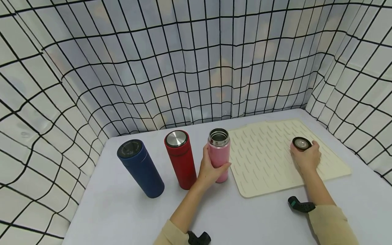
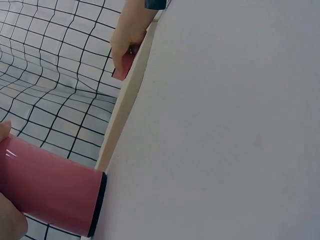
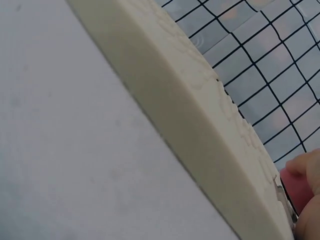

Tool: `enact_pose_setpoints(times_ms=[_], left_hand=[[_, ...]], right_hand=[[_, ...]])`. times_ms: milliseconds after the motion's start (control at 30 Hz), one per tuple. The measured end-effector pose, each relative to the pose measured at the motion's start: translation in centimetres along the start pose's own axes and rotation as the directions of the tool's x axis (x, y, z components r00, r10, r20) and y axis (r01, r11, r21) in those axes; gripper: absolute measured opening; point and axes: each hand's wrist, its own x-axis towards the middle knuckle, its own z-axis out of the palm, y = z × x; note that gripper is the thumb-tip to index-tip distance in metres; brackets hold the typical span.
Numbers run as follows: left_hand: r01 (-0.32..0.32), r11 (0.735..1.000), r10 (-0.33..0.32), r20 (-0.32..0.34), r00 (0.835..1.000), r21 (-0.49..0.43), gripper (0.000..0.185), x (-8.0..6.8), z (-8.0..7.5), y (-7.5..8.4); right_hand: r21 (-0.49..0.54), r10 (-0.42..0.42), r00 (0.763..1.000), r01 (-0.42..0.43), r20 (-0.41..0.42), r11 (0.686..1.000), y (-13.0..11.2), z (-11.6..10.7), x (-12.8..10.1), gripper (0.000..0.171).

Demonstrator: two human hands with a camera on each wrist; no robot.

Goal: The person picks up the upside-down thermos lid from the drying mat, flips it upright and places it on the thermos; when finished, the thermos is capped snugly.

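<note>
My left hand [image 1: 212, 166] grips a pink steel bottle [image 1: 219, 153] that stands upright and uncapped on the white table [image 1: 122, 211], at the left edge of a cream ridged mat [image 1: 266, 160]. The left wrist view shows the bottle's lower body [image 2: 50, 187] with my fingers [image 2: 10, 225] round it. My right hand [image 1: 306, 156] holds the bottle's lid [image 1: 301, 143], pink-sided with a dark face, low over the mat's right part. The same lid [image 2: 122, 67] shows far off under my right hand [image 2: 127, 37]. In the right wrist view only the lid's pink edge [image 3: 292, 187] and fingertips [image 3: 310, 172] show.
A red bottle [image 1: 180, 158] with a steel cap and a capped dark blue bottle [image 1: 141, 168] stand left of the pink one. Black-gridded white cloth walls [image 1: 196, 61] close in the table on three sides. The mat's thick edge [image 3: 200, 125] fills the right wrist view.
</note>
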Motion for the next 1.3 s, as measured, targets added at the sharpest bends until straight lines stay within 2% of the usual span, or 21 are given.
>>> enact_pose_setpoints(times_ms=[133, 300, 500, 600, 667, 833, 967, 1067, 1100, 1300], left_hand=[[0.002, 1.0, -0.002, -0.003, 1.0, -0.008, 0.085, 0.1, -0.1, -0.1], [0.052, 0.999, -0.052, 0.01, 0.999, -0.002, 0.087, 0.1, -0.1, 0.2], [0.075, 0.997, -0.075, 0.019, 0.997, -0.012, 0.088, 0.2, -0.2, 0.3], [0.055, 0.999, -0.055, 0.018, 0.998, -0.003, 0.088, 0.2, -0.2, 0.1], [0.036, 0.999, -0.036, 0.016, 0.999, -0.001, 0.088, 0.2, -0.2, 0.0], [0.008, 1.0, -0.007, 0.01, 1.0, -0.011, 0.087, 0.2, -0.1, -0.3], [0.009, 1.0, -0.008, 0.019, 1.0, -0.021, 0.087, 0.2, -0.2, 0.0], [-0.001, 1.0, 0.001, 0.026, 1.0, -0.029, 0.088, 0.2, -0.2, -0.1], [-0.011, 0.999, 0.012, 0.024, 1.0, -0.031, 0.088, 0.3, -0.1, -0.5], [-0.02, 0.999, 0.021, 0.032, 0.999, -0.036, 0.089, 0.2, -0.1, -0.7]], right_hand=[[0.13, 0.031, 0.999, -0.033, 0.017, 0.991, -0.3, -0.3, 0.0, 0.092], [0.228, 0.045, 0.998, -0.052, 0.033, 0.972, -1.2, -0.8, -0.8, 0.088], [0.307, -0.087, 0.994, 0.063, 0.065, 0.95, -3.9, -0.8, -2.0, 0.08], [0.422, -0.186, 0.977, 0.126, 0.105, 0.898, -5.7, -1.0, -3.1, 0.074], [0.513, -0.254, 0.957, 0.15, 0.138, 0.845, -6.8, -1.2, -4.0, 0.07], [0.705, -0.397, 0.89, 0.135, 0.222, 0.696, -9.4, -1.4, -6.3, 0.056], [0.784, -0.516, 0.816, 0.133, 0.26, 0.606, -11.1, -1.2, -7.7, 0.051], [0.811, -0.59, 0.761, 0.151, 0.27, 0.566, -12.4, -0.9, -8.7, 0.055], [0.82, -0.612, 0.743, 0.156, 0.27, 0.55, -12.8, -0.7, -9.0, 0.057], [0.851, -0.697, 0.667, 0.181, 0.262, 0.493, -15.0, 0.4, -10.5, 0.063]])
